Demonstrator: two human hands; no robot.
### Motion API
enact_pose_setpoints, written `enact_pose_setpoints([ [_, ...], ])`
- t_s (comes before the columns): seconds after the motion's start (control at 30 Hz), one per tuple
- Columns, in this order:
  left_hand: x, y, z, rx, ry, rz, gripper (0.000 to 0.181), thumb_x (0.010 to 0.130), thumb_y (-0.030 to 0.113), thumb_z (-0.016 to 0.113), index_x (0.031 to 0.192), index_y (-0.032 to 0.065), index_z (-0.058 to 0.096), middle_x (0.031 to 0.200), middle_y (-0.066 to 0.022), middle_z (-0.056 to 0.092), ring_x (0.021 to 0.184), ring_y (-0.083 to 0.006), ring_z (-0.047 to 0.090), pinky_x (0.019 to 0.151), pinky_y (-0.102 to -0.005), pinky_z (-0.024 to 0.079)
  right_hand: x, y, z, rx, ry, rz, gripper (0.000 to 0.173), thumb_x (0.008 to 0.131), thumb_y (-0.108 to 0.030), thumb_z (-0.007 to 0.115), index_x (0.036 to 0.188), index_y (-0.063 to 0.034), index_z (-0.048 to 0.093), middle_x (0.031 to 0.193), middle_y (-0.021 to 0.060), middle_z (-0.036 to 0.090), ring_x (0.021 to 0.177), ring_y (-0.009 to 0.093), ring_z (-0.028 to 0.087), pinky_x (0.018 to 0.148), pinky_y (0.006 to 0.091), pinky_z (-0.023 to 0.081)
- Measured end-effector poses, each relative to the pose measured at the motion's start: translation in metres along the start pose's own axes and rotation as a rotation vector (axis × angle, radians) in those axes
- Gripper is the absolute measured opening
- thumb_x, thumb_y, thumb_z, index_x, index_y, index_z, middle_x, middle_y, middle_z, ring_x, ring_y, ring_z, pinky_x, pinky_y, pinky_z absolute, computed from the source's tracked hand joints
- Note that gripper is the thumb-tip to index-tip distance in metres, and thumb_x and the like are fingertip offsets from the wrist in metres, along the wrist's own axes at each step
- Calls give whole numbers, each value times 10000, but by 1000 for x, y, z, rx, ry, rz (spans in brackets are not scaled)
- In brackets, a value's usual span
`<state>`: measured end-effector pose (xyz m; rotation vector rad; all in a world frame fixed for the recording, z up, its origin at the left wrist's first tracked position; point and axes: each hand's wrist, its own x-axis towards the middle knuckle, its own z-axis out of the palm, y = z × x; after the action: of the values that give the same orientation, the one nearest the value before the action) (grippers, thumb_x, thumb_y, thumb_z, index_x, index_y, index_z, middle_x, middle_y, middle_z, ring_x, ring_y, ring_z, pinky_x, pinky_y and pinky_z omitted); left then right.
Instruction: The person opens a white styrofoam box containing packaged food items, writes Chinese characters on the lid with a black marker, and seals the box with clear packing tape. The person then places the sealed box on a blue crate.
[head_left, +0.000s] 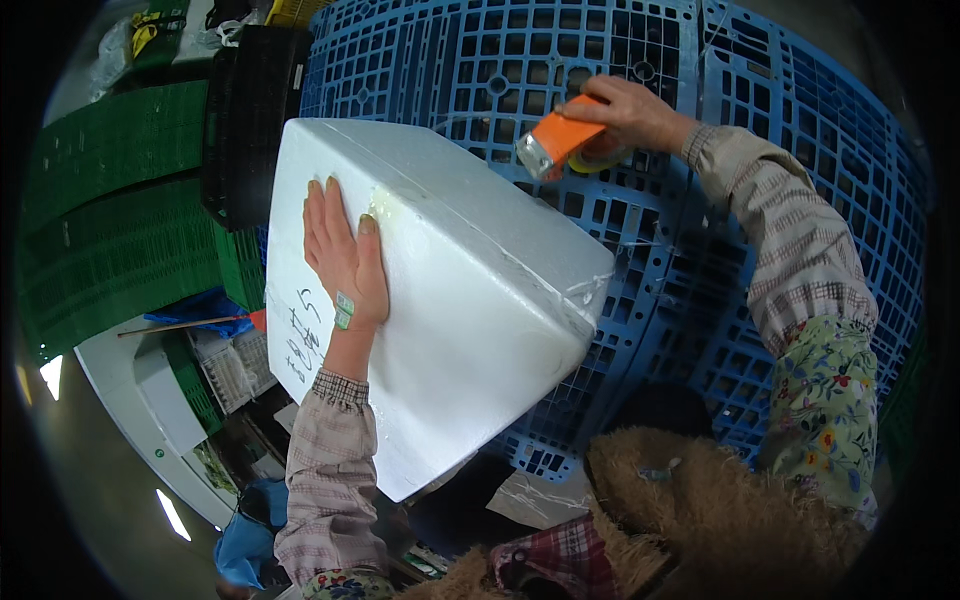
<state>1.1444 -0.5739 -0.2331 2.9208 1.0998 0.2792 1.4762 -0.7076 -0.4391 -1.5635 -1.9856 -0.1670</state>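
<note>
A large white styrofoam box (465, 300) with a lid seam and handwriting on one face stands tilted in front of me on blue plastic pallets. My left hand (346, 262) lies flat on the box, fingers extended, with a small green-and-white sticker at the wrist. Beyond the box's far side, my right hand (630, 112) grips an orange tape dispenser (566, 135) with a metal front end. A yellowish tape roll (600, 156) shows under the dispenser. The dispenser is held above the pallets, apart from the box. Clear tape or film clings to the box's corner near the seam.
Blue plastic pallets (525, 45) extend behind and to the right of the box. Stacked green crates (120, 247) and black crates (259, 112) stand at the left. A thin stick (184, 325) with a red end, a white crate (232, 367) and a blue bag (251, 540) are lower left.
</note>
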Motion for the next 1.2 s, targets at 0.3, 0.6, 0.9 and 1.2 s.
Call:
enact_pose_setpoints([
  [0.3,-3,-3,-1,25,-12,-29,595,925,394,373,1418,72,288,1473,-199,230,1373,-356,164,1102,-456,91,13,8,-27,-96,-172,-81,742,697,-217,777,1323,-314,390,999,70,504,917,235,546,781,346,494],
  [0.6,-9,-2,5,132,-18,-45,575,923,337,361,1425,76,255,1489,-180,191,1385,-331,140,1117,-429,80,192,-122,-67,-399,-737,-688,234,739,-163,708,965,-101,700,869,82,544,895,222,504,794,369,409],
  [0.9,3,-7,5,76,33,-29,605,915,426,409,1401,79,313,1471,-188,228,1363,-357,179,1104,-487,97,151,-104,-60,-521,-499,-542,181,740,-186,673,902,-105,689,884,63,555,893,225,512,708,341,395],
  [1.2,7,-12,23,143,48,-42,629,916,474,391,1415,104,295,1481,-178,212,1371,-351,176,1114,-489,116,113,-91,33,-430,-515,-345,76,678,-127,686,749,-98,678,830,91,572,876,276,553,747,411,433],
])
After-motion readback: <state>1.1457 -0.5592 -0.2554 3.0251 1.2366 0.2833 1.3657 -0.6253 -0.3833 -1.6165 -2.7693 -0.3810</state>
